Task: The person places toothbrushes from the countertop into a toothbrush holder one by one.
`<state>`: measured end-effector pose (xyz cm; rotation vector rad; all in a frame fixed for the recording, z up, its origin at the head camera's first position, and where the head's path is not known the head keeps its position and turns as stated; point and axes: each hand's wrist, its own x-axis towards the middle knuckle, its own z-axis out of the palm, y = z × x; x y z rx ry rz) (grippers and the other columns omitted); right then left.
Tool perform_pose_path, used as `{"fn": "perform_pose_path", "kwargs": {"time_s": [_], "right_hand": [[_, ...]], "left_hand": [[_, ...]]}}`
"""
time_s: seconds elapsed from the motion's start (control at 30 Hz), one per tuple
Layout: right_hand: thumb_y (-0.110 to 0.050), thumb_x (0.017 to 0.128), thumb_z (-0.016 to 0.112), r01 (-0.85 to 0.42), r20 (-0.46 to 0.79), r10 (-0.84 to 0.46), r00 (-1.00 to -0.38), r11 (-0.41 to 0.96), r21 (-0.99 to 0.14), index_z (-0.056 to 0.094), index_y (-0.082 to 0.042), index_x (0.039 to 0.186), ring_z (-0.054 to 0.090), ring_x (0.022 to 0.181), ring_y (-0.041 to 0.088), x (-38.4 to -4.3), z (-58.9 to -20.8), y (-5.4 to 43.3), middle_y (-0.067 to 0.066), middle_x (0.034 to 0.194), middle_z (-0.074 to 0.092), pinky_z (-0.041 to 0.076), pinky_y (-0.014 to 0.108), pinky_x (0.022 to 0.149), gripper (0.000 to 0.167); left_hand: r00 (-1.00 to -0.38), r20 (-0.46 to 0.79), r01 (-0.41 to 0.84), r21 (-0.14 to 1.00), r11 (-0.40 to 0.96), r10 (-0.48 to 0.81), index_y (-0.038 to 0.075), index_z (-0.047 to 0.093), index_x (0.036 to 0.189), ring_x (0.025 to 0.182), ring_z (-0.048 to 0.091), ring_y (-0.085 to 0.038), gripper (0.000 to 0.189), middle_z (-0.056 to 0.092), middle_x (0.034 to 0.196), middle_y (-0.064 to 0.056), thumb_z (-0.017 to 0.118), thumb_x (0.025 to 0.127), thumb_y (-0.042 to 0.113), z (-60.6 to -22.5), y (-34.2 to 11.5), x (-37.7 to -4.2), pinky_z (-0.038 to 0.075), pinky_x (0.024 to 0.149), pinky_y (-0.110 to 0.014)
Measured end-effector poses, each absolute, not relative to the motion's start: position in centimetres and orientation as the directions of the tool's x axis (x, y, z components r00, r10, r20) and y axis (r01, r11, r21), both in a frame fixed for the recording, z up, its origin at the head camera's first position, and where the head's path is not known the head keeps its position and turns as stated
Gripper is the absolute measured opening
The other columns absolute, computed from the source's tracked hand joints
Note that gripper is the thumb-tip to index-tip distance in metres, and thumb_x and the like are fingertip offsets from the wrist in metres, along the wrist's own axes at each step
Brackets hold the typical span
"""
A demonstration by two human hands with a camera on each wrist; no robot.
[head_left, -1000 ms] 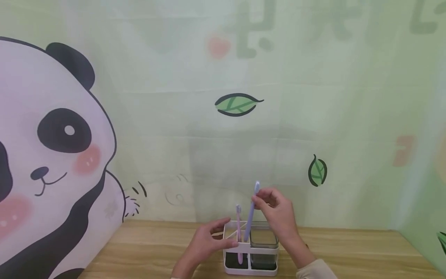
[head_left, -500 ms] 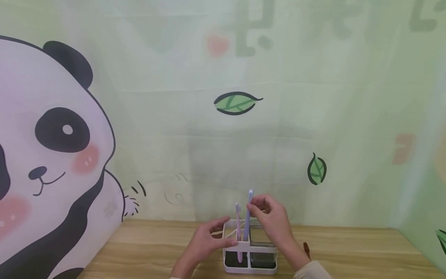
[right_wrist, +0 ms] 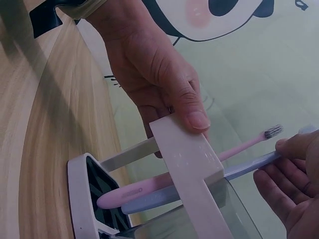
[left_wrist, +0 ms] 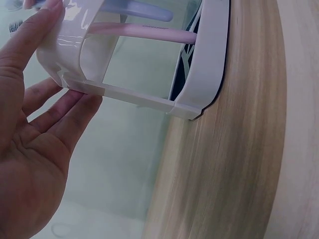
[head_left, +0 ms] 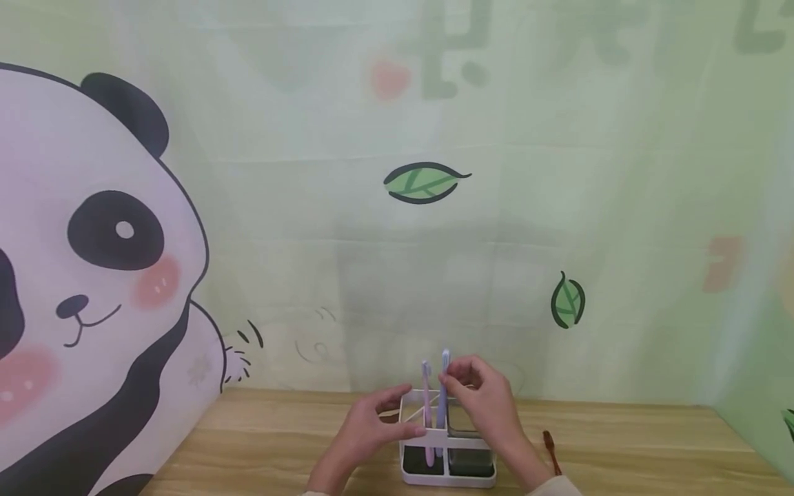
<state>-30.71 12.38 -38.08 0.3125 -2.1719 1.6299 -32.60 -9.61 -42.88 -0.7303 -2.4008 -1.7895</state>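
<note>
A white toothbrush holder (head_left: 471, 444) with a dark base stands on the wooden table. My left hand (head_left: 362, 430) grips its upper band from the left, the thumb in front and the fingers behind. In one slot leans a pink toothbrush (right_wrist: 134, 190), bristles up, its handle end down at the base. My right hand (head_left: 489, 394) pinches a blue toothbrush (head_left: 441, 411) near its head, between thumb and fingers. The blue handle (left_wrist: 144, 11) passes down through the band beside the pink one, its end short of the base in the left wrist view.
A clear cup (right_wrist: 172, 226) sits in the holder's right compartment, partly behind my right hand in the head view. A brown toothbrush (head_left: 549, 444) lies on the table (head_left: 651, 448) right of my right wrist. Behind hangs a green panda-print cloth (head_left: 298, 207).
My right hand has lowered the blue toothbrush deeper into the holder and brought it more upright, moving slightly left. The brown toothbrush has come into view. My left hand keeps its grip.
</note>
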Motion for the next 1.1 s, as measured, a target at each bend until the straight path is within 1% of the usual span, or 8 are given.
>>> {"fn": "perform_pose_path", "kwargs": {"time_s": [0.13,0.23,0.53,0.67,0.8,0.93,1.1], "right_hand": [[-0.010,0.094,0.082,-0.410,0.441,0.063,-0.895,0.270,-0.871,0.072,-0.004,0.102,0.069,0.086,0.015,-30.6,-38.4,12.4,0.004,0.094,0.074,0.059,0.024,0.082,0.014],[-0.011,0.095,0.082,-0.398,0.432,0.068,-0.899,0.281,-0.873,0.072,-0.005,0.102,0.069,0.087,0.014,-30.5,-38.6,12.4,0.003,0.094,0.074,0.058,0.024,0.082,0.014],[-0.013,0.096,0.082,-0.354,0.394,0.081,-0.915,0.305,-0.884,0.072,-0.007,0.104,0.069,0.091,0.015,-30.4,-38.9,12.5,0.002,0.097,0.074,0.058,0.030,0.088,0.014],[-0.015,0.096,0.081,-0.341,0.381,0.077,-0.921,0.313,-0.887,0.072,-0.007,0.105,0.069,0.091,0.015,-30.4,-38.9,12.3,0.002,0.097,0.074,0.057,0.033,0.089,0.015],[-0.015,0.096,0.081,-0.332,0.373,0.074,-0.925,0.325,-0.886,0.073,-0.007,0.105,0.069,0.091,0.015,-30.4,-39.1,12.2,0.001,0.097,0.074,0.058,0.034,0.089,0.014],[-0.013,0.096,0.081,-0.331,0.375,0.073,-0.924,0.333,-0.883,0.073,-0.007,0.106,0.070,0.090,0.015,-30.5,-39.2,12.1,0.002,0.097,0.074,0.060,0.037,0.089,0.014],[-0.011,0.096,0.081,-0.335,0.380,0.070,-0.922,0.347,-0.876,0.073,-0.006,0.105,0.070,0.089,0.015,-30.6,-39.3,12.0,0.002,0.096,0.075,0.061,0.037,0.088,0.013]], "left_hand": [[-0.886,0.324,0.406,0.888,0.215,0.333,0.000,0.062,0.147,0.124,0.068,-0.044,0.072,0.062,0.147,-0.026,0.093,0.085,0.022,-42.9,-9.5,-32.7,0.061,0.100,-0.047],[-0.886,0.325,0.406,0.889,0.214,0.331,0.000,0.062,0.147,0.124,0.068,-0.044,0.072,0.062,0.147,-0.025,0.093,0.086,0.023,-42.9,-9.5,-32.7,0.061,0.100,-0.047],[-0.884,0.328,0.409,0.888,0.210,0.334,0.000,0.062,0.146,0.124,0.068,-0.044,0.072,0.064,0.145,-0.025,0.093,0.085,0.023,-42.9,-9.4,-32.7,0.061,0.100,-0.047],[-0.883,0.326,0.408,0.889,0.207,0.337,0.000,0.062,0.147,0.124,0.068,-0.045,0.072,0.063,0.145,-0.026,0.092,0.086,0.022,-42.9,-9.4,-32.6,0.061,0.099,-0.048],[-0.888,0.316,0.397,0.893,0.211,0.334,0.001,0.063,0.146,0.123,0.068,-0.044,0.071,0.064,0.145,-0.025,0.092,0.086,0.022,-43.0,-9.5,-32.6,0.061,0.099,-0.049],[-0.890,0.316,0.397,0.891,0.220,0.329,0.001,0.063,0.146,0.123,0.069,-0.042,0.071,0.065,0.144,-0.024,0.093,0.085,0.022,-43.0,-9.6,-32.6,0.061,0.100,-0.050],[-0.886,0.323,0.406,0.887,0.219,0.332,0.000,0.063,0.146,0.122,0.069,-0.042,0.071,0.065,0.144,-0.025,0.093,0.085,0.022,-43.0,-9.7,-32.6,0.061,0.099,-0.049]]}}
